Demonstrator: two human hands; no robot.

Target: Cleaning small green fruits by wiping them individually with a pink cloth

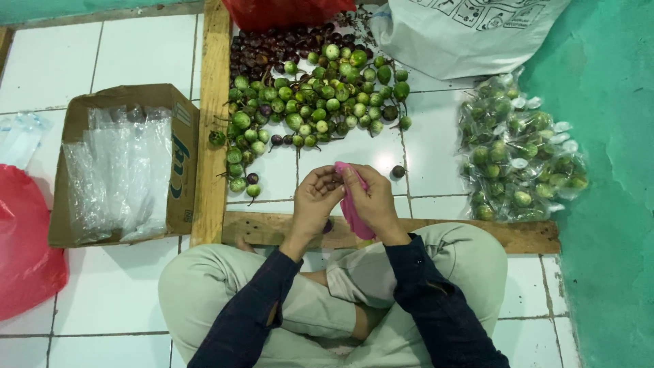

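Cross-legged, I sit on a white tiled floor (116,293) beside a green wall (606,204), with a wood frame (212,123) penning a heap of green and purple fruit (313,88). My left hand (315,201) and right hand (371,201) meet just above the frame's near plank, fingers closed on a pink bag (354,211). The bag hangs from my right hand; bagged fruit (521,150) lies to the right.

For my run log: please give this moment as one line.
left hand: touching pink bag | right hand: holding pink bag | ahead: green fruit pile
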